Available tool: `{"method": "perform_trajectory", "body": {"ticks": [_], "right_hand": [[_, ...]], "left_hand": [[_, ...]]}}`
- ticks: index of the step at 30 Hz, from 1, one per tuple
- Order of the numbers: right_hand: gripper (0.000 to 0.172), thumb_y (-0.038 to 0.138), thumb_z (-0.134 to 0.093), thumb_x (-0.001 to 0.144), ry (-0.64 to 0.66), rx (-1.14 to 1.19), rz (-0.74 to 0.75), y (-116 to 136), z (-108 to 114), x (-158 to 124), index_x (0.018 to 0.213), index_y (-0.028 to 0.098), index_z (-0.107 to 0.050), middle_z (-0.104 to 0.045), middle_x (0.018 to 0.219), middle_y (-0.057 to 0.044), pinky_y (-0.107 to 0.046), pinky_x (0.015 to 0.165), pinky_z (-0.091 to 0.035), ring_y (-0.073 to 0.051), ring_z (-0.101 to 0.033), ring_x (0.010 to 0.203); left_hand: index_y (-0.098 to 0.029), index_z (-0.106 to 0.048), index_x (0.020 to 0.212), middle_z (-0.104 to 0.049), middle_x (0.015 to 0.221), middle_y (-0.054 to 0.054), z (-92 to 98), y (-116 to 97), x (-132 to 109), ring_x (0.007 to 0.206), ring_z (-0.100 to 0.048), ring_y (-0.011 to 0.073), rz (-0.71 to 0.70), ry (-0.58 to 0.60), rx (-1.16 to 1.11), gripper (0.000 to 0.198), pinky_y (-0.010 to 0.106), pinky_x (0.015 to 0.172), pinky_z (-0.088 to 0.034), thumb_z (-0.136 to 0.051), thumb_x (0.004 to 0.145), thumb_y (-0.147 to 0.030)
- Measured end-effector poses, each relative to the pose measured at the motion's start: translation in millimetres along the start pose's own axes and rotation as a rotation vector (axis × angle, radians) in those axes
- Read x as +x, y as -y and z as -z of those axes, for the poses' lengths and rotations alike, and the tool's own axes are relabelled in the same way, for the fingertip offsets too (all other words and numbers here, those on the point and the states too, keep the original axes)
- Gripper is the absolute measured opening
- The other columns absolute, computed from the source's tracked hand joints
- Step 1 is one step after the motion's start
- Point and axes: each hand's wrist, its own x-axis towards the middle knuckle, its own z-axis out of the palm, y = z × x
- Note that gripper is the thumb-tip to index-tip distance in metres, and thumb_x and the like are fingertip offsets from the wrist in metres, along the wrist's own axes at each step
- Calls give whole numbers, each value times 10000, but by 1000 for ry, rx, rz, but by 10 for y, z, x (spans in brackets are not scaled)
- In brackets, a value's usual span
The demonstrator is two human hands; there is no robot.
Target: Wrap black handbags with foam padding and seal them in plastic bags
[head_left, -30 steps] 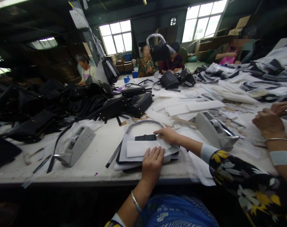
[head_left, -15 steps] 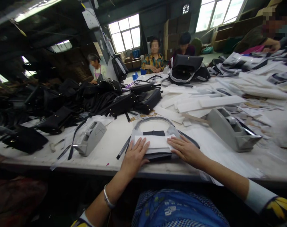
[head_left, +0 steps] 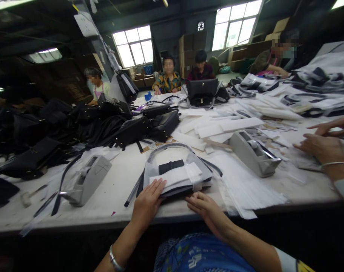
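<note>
Right hand (head_left: 201,204): since half a second ago I see it off the white sheet's right end and down at the bag's near edge; thumb and forefinger lie close together, but I cannot tell whether they touch the bag or grip anything.
Black heap (head_left: 33,158): dark bags, some with metal studs, fill my far left.
Left dispenser (head_left: 91,177): grey, on the near table, with no hand on it.
Left hand (head_left: 149,196): fingers extended side by side, tips over the sheet's left front corner; earlier it lay higher up on that end.
Bag (head_left: 176,192): on the table between the two hands, lying flat near the front edge, its film-covered handle (head_left: 160,148) arching away from me.
White sheet (head_left: 174,175): laid across the bag, now slanting where it sat nearly level.
Clear band (head_left: 196,177): crosses the sheet's right end, so I judge that end wrapped; I see no such band on the left end, which seems left to do.
Far bag (head_left: 201,92): flap now down, where its inside showed earlier.
Right dispenser (head_left: 251,158): grey, beside loose white sheets.
Co-worker's hands (head_left: 324,141): farther into view at my far right.
</note>
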Motion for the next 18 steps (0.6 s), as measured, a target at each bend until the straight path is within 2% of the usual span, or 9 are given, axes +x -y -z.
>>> {"method": "perform_trajectory", "body": {"ticks": [2, 4, 7, 10, 14, 18], "right_hand": [[255, 302, -785, 676, -51, 313, -36, -12, -99, 76, 792, 206, -579, -693, 977, -36, -364, 1027, -456, -228, -635, 1106], [289, 238, -776, 641, -28, 443, -84, -13, -199, 169, 869, 204, -601, -685, 982, -24, -339, 1003, -465, -194, -646, 1046], [306, 141, -739, 608, 117, 290, -136, 4, -356, 308, 889, 180, -623, -644, 788, 18, -276, 814, -499, -133, -625, 770], [295, 66, -689, 559, 197, 188, -136, 40, -504, 395, 830, 163, -628, -527, 610, 72, -236, 628, -434, -88, -484, 568], [241, 104, -644, 574, 224, 178, -109, 100, -611, 434, 808, 161, -634, -561, 656, 42, -238, 616, -414, -107, -493, 618], [213, 111, -635, 571, 232, 159, -92, 140, -624, 467, 777, 166, -630, -552, 653, 39, -226, 596, -409, -106, -486, 620]], "left_hand": [[-235, -425, 1474, -571, 1421, 70, 10, 26, -17, 1284, -567, 238, 29, -31, -28, 565, 375, 1026, -521, -584, 932, -225], [-241, -382, 1498, -567, 1427, 66, 19, 45, -38, 1263, -585, 219, 68, -51, -52, 582, 341, 1010, -531, -567, 947, -247], [-271, -327, 1524, -545, 1451, 55, 4, 36, -60, 1272, -577, 205, 82, -69, -53, 584, 321, 1006, -530, -523, 974, -260], [-286, -287, 1539, -518, 1475, 61, -39, -36, -62, 1329, -522, 224, 91, -107, -8, 578, 364, 1033, -511, -464, 992, -231], [-231, -246, 1554, -425, 1537, 115, -59, -135, -65, 1394, -433, 301, 128, -117, 40, 657, 472, 1067, -469, -516, 962, -315], [-199, -222, 1560, -419, 1534, 149, -92, -133, -68, 1387, -435, 327, 98, -136, 72, 705, 495, 1061, -458, -545, 945, -321]]}}
